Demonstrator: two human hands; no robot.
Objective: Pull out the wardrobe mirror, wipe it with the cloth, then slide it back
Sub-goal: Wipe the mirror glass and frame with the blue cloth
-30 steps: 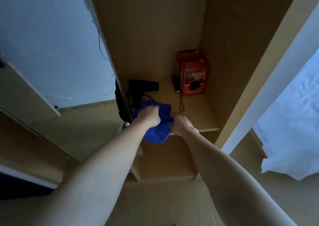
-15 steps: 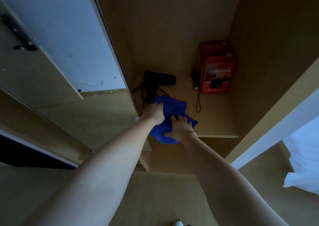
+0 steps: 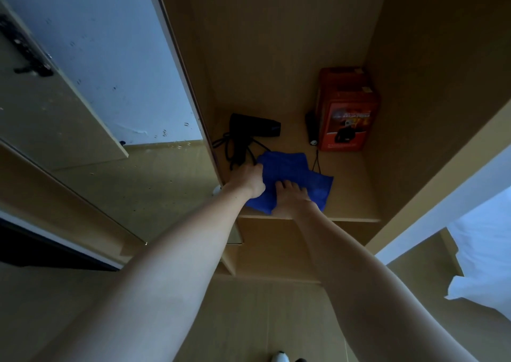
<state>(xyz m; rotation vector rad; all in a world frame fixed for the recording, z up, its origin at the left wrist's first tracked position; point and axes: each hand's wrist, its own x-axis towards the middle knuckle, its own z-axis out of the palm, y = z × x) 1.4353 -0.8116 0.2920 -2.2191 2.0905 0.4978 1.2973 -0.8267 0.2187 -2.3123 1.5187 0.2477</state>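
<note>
Blue cloth [image 3: 293,179] spread flat on wardrobe shelf [image 3: 351,192], near its front edge. Left hand [image 3: 249,180] curled over the cloth's left edge; right hand [image 3: 290,198] flat, fingers narrow, pinning it, likely for folding. Pull-out mirror [image 3: 132,129] extended at left, spotted, apparently awaiting wiping.

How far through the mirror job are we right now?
The mirror stands pulled out at the left of the wardrobe, spots showing on its glass. In hand: both hands, left hand and right hand, rest on the blue cloth lying on the shelf. Whether wiping is finished is unclear; sliding the mirror back remains.
</note>
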